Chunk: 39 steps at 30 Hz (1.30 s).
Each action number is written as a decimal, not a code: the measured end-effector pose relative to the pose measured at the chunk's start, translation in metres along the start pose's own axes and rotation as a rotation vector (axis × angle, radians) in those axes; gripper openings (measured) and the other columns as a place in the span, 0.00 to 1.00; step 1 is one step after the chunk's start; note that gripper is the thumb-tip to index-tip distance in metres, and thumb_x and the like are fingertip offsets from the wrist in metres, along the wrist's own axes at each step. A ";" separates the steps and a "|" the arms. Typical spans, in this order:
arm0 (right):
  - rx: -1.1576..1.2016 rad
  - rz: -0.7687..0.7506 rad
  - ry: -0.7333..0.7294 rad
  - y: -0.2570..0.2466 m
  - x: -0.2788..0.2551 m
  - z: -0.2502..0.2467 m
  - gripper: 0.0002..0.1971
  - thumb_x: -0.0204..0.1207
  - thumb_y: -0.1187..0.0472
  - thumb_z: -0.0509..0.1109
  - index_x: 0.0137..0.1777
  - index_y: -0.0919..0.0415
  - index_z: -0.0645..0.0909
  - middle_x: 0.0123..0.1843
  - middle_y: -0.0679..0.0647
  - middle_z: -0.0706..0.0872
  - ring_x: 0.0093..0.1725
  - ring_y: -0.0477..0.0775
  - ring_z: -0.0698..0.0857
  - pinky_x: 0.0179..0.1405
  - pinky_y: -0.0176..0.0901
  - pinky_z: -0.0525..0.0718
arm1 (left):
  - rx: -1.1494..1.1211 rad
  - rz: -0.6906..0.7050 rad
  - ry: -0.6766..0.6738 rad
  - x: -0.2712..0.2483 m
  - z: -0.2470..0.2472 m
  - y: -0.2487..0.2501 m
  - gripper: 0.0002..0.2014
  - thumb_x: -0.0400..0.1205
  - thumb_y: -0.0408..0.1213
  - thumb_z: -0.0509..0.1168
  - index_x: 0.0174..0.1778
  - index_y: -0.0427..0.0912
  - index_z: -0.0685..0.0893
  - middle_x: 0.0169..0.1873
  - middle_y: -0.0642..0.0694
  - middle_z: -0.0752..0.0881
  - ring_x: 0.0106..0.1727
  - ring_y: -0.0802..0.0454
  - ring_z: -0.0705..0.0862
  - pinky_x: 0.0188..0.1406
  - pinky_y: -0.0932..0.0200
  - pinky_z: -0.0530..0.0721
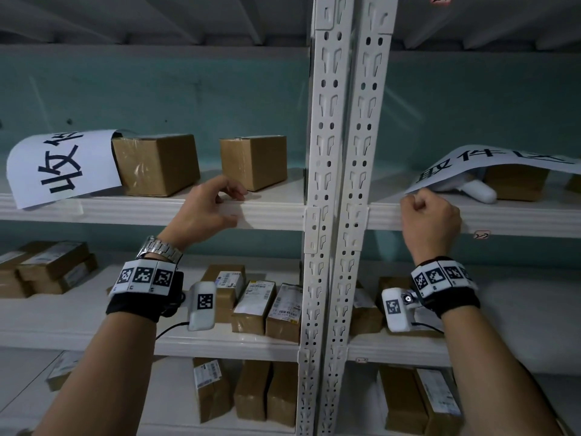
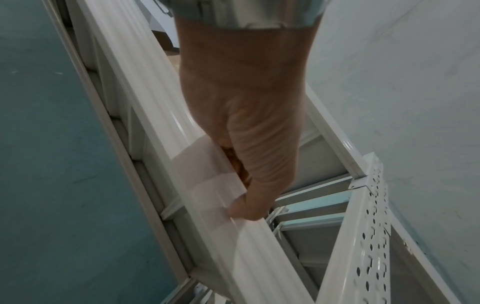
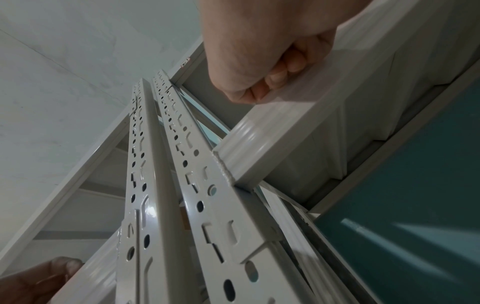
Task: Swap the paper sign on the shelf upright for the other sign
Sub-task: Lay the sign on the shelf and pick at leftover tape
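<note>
The paper sign (image 1: 490, 165) reading 取件区 is draped over a box to the right of the shelf upright (image 1: 342, 184), and its near corner is pinched in the clenched fingers of the right hand (image 1: 430, 218). The other sign (image 1: 63, 166), reading 收件, is leaned against a cardboard box (image 1: 157, 163) well to the left of the upright. The left hand (image 1: 204, 212) is rested on the shelf edge (image 1: 273, 215) just left of the upright, fingers loosely curled, nothing grasped. No sign is seen on the upright itself. The swap seems barely begun: a sign is yet to be fixed there.
</note>
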State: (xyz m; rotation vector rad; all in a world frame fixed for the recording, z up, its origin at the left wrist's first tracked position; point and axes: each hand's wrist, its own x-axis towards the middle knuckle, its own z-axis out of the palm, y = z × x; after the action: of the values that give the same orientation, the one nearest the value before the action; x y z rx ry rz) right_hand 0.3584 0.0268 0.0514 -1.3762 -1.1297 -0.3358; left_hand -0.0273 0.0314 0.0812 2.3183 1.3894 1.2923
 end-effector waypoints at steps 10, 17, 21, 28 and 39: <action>0.034 -0.037 -0.028 0.003 -0.001 -0.004 0.18 0.81 0.58 0.68 0.29 0.58 0.71 0.25 0.53 0.78 0.30 0.64 0.77 0.32 0.46 0.69 | -0.027 -0.043 0.085 -0.002 0.007 0.005 0.22 0.72 0.24 0.84 0.59 0.42 0.88 0.51 0.51 0.88 0.52 0.63 0.85 0.48 0.76 0.80; 0.044 -0.145 -0.165 0.024 0.002 -0.024 0.09 0.80 0.52 0.77 0.48 0.58 0.85 0.29 0.51 0.85 0.31 0.55 0.84 0.39 0.44 0.79 | -0.188 -0.109 0.117 -0.004 0.008 0.007 0.23 0.78 0.09 0.61 0.54 0.39 0.89 0.51 0.50 0.91 0.55 0.60 0.89 0.56 0.63 0.87; 0.072 -0.080 -0.197 0.050 0.006 -0.041 0.16 0.75 0.54 0.82 0.58 0.55 0.83 0.30 0.52 0.87 0.35 0.57 0.88 0.46 0.48 0.85 | -0.254 -0.114 0.219 -0.003 0.020 0.007 0.17 0.81 0.14 0.62 0.51 0.38 0.90 0.47 0.49 0.91 0.51 0.53 0.89 0.58 0.48 0.91; 0.110 0.107 -0.097 0.092 0.018 -0.072 0.19 0.77 0.62 0.81 0.65 0.56 0.82 0.37 0.57 0.91 0.40 0.61 0.91 0.54 0.63 0.90 | -0.254 -0.099 0.373 -0.001 0.037 0.010 0.13 0.83 0.20 0.63 0.49 0.37 0.91 0.50 0.32 0.92 0.56 0.26 0.89 0.59 0.27 0.91; 0.049 0.201 -0.103 0.100 0.031 -0.092 0.30 0.71 0.55 0.86 0.70 0.58 0.78 0.39 0.51 0.89 0.44 0.55 0.89 0.56 0.51 0.86 | -0.187 -0.061 0.462 -0.002 0.048 0.014 0.10 0.82 0.26 0.63 0.48 0.37 0.90 0.43 0.31 0.90 0.45 0.24 0.90 0.46 0.27 0.93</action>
State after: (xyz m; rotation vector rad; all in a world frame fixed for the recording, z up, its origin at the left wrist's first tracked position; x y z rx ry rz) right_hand 0.4893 -0.0177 0.0347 -1.4634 -1.0657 -0.0928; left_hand 0.0166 0.0360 0.0578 1.9155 1.3658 1.9303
